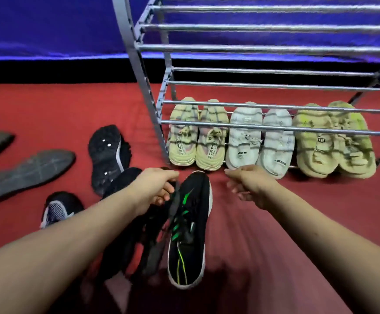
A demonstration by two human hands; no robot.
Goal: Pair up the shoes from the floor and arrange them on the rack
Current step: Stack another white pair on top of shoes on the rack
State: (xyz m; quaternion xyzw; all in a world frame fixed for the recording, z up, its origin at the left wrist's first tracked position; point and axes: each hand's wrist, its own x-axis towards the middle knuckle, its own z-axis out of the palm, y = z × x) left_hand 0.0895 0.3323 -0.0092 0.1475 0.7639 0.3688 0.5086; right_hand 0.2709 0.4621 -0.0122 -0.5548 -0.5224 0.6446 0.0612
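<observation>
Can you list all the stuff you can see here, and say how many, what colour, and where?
Metal tube shoe rack: one, grey, standing on the floor at the back right.
Beige knit sneakers: two, a pair, leftmost on the bottom tier.
White chunky sneakers: two, a pair, middle of the bottom tier.
Yellow-green chunky sneakers: two, a pair, right of the bottom tier.
Black sneaker with green stripes: one, held up at centre.
Other black shoes: at least three, floor left of centre.
Grey soles-up shoes: two, floor at far left.
Red floor covering: one, underneath everything.
Left hand: gripping black shoes.
Right hand: empty, loosely curled.
</observation>
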